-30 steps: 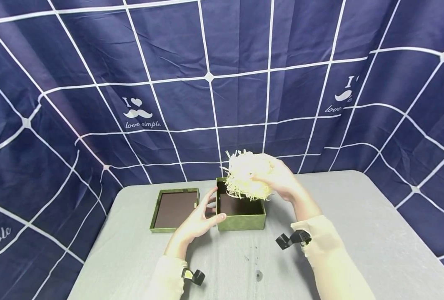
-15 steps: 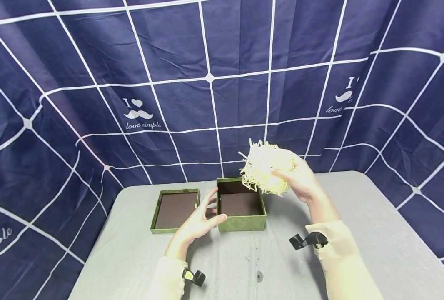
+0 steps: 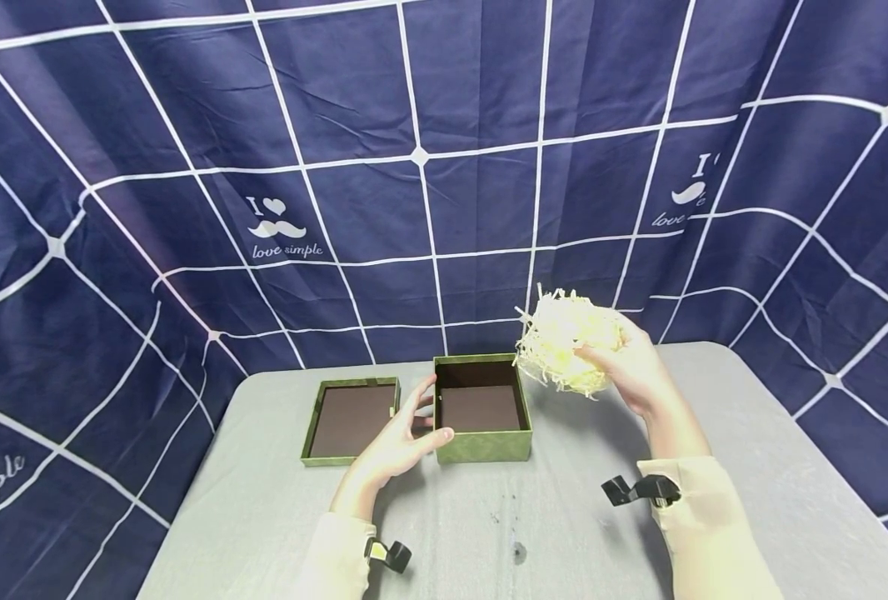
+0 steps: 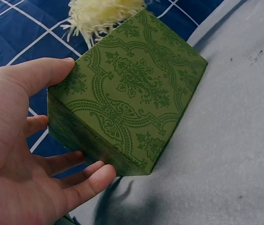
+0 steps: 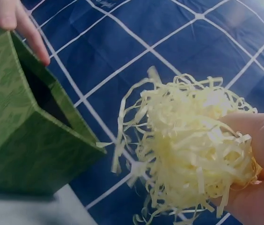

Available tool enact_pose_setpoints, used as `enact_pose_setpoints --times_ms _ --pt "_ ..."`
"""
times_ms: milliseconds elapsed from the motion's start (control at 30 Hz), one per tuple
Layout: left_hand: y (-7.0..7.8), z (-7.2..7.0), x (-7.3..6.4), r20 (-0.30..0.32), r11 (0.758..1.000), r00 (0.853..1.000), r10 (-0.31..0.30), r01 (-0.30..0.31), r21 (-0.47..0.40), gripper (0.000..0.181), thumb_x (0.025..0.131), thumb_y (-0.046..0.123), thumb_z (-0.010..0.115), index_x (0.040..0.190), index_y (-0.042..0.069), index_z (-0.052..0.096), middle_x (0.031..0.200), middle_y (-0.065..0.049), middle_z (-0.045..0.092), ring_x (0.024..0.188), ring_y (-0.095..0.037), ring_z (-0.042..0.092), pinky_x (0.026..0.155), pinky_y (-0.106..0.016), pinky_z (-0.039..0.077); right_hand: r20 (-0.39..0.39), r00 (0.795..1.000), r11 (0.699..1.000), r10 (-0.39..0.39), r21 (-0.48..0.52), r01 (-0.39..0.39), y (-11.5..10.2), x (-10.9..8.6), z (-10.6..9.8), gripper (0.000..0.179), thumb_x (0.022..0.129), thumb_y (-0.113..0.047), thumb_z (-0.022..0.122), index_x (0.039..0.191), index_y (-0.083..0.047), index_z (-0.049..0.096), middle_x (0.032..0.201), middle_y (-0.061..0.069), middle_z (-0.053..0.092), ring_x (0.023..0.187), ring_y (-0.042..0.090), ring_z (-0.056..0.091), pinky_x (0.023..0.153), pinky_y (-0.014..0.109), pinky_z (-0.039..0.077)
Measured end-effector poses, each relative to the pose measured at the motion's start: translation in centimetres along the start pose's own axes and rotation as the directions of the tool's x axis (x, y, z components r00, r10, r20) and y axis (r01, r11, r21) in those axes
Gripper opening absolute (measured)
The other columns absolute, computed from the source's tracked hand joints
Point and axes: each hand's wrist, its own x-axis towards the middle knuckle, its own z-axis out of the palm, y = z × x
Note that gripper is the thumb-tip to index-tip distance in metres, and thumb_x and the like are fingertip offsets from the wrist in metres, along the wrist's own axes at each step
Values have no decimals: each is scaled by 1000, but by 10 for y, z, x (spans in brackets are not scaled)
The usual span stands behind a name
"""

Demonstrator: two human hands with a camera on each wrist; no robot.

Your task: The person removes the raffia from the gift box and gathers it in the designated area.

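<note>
In the head view my left hand [image 3: 397,443] holds the left side of a green patterned box [image 3: 483,447], thumb at its front corner and fingers along the side wall. The box stands without its cover, and its dark brown inside shows nothing in it. My right hand [image 3: 630,360] grips a fluffy bundle of pale yellow shredded paper [image 3: 564,340], up and to the right of the box. Loose strands stick out of the shredded paper [image 5: 188,140] in the right wrist view. The left wrist view shows the thumb at the upper edge of the box [image 4: 132,89].
The shallow green lid [image 3: 350,421] lies inside up on the grey table [image 3: 481,533], left of the box and partly behind the left hand. Dark blue cloth [image 3: 481,200] with white grid lines hangs behind and at both sides.
My right hand has carried the shredded paper to the right, from over the box to beyond its right side, so the box's inside now shows. My left hand and the box have stayed put.
</note>
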Motion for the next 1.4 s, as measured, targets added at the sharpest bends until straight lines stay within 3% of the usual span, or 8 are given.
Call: enact_pose_setpoints --times_ms 233,533,700,833,1000,1167,1300,1400 --pt "0 0 1 -4 1000 1000 -1 1 1 93 101 31 79 176 29 24 169 -20 40 142 -38 56 114 -62 46 -41 999 994 12 -109 -17 14 -9 -7 53 92 16 71 133 -18 62 107 -14 73 92 3 70 81 19 60" --pt "0 -1 0 6 1000 1000 4 -4 -3 93 102 30 78 176 27 23 170 -21 39 143 -39 55 115 -63 46 -64 998 999 27 -35 -29 41 -18 -22 52 95 17 68 133 -16 61 110 -14 73 94 3 71 82 20 61" --pt "1 -1 -1 5 1000 1000 4 -4 2 93 102 31 78 176 27 22 170 -21 38 143 -40 55 114 -63 46 -93 994 997 61 -40 -65 53 -24 -32 50 96 14 69 138 -12 58 113 -16 73 100 2 70 86 19 60" --pt "1 -2 0 3 1000 1000 7 -7 4 93 101 30 78 176 27 22 170 -22 38 144 -40 54 115 -65 45 -116 989 986 97 -124 -111 61 -26 -40 50 98 9 70 143 -2 54 111 -20 71 100 0 68 86 18 59" --pt "0 -1 1 9 1000 1000 6 -6 6 93 102 31 78 176 29 22 170 -22 37 144 -40 54 115 -64 45 -78 985 945 151 -282 -167 68 -31 -50 60 98 3 72 152 10 47 113 -15 69 98 -1 66 86 20 59" --pt "-1 -2 0 8 1000 1000 2 -2 9 93 102 31 78 176 29 22 170 -22 37 143 -40 55 115 -64 45 -4 977 899 211 -392 -196 73 -37 -52 69 97 1 75 156 13 42 128 16 69 97 2 65 85 22 59" --pt "-1 -1 0 6 1000 1000 5 -6 7 93 102 31 78 176 29 22 170 -22 37 143 -40 55 115 -64 45 23 975 848 220 -499 -179 77 -36 -48 71 94 -3 78 155 12 44 139 32 63 107 15 64 89 24 55" --pt "-1 -1 1 12 1000 1000 3 -3 5 92 102 31 77 176 30 22 170 -21 37 143 -39 55 115 -63 46 46 974 798 220 -583 -153 81 -32 -45 73 94 -6 79 155 13 44 145 36 58 121 35 62 103 38 52"
